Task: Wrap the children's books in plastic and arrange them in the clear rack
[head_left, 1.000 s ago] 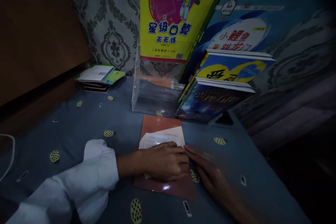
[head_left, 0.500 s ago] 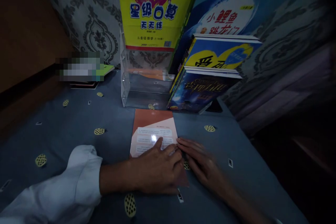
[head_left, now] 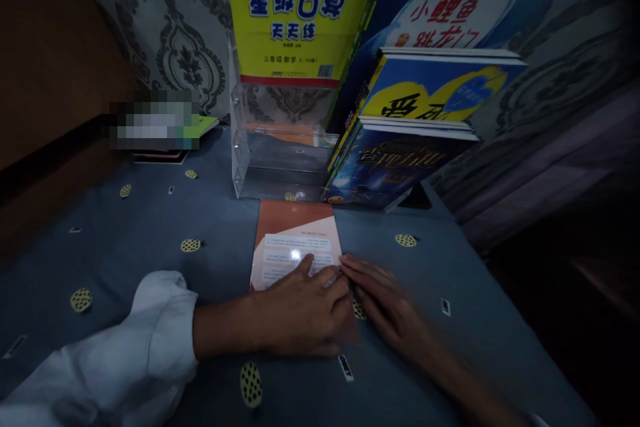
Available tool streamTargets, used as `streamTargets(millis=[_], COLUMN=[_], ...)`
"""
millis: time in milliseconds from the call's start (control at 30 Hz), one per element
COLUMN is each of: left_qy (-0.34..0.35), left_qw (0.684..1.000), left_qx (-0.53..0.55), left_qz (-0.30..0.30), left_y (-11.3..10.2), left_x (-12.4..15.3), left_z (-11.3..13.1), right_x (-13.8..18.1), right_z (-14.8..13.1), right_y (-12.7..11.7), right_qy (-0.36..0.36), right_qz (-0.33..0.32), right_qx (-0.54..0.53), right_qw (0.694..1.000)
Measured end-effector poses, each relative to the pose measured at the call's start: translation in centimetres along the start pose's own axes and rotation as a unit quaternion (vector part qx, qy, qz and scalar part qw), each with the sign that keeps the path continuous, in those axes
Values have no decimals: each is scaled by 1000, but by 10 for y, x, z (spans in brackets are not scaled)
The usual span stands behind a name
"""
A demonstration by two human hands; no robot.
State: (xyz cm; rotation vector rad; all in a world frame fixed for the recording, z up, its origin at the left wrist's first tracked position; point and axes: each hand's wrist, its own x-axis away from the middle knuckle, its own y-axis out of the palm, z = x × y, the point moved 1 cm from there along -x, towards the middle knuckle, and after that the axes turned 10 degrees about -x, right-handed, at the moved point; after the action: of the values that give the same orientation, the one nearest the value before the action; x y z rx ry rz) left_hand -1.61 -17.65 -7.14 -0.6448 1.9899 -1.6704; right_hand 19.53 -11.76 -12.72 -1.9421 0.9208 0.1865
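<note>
A thin orange-brown booklet (head_left: 295, 230) with a pale text panel lies flat on the blue patterned tablecloth (head_left: 150, 240). My left hand (head_left: 300, 310), in a white sleeve, rests flat on the booklet's near half with its fingers stretched out. My right hand (head_left: 387, 303) lies flat beside it, fingertips touching the booklet's right edge. Neither hand holds anything.
Behind the booklet stands a clear acrylic book stand (head_left: 280, 160) with a yellow workbook (head_left: 300, 13) upright in it. Several blue books (head_left: 410, 120) lean against it on the right. A small stack of books (head_left: 165, 133) lies at the back left. Patterned wallpaper is behind.
My left hand has slid down the booklet toward me, uncovering the text panel. The right hand has closed in on the booklet's right edge. The view has shifted slightly.
</note>
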Motion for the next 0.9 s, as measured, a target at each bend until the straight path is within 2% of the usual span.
streamTargets(millis=[300,433,700,900], left_qy=[23,45,46,62], left_qw=[998,996,995,990], left_qx=[-33,-41,-52,-75], left_qz=[47,64,76,103], left_y=[6,5,10,5], left_x=[-1,-2,-2,1], left_z=[3,4,4,9], right_x=[-5,-7,-7,-6], right_z=[-8,-10,-8,-12], right_y=[-6,-6,-5,-8], right_qy=[-20,-15,-9,-22], right_qz=[29,28,23,30], right_qx=[-44,-50,-52,-56], right_qw=[998,998,998,998])
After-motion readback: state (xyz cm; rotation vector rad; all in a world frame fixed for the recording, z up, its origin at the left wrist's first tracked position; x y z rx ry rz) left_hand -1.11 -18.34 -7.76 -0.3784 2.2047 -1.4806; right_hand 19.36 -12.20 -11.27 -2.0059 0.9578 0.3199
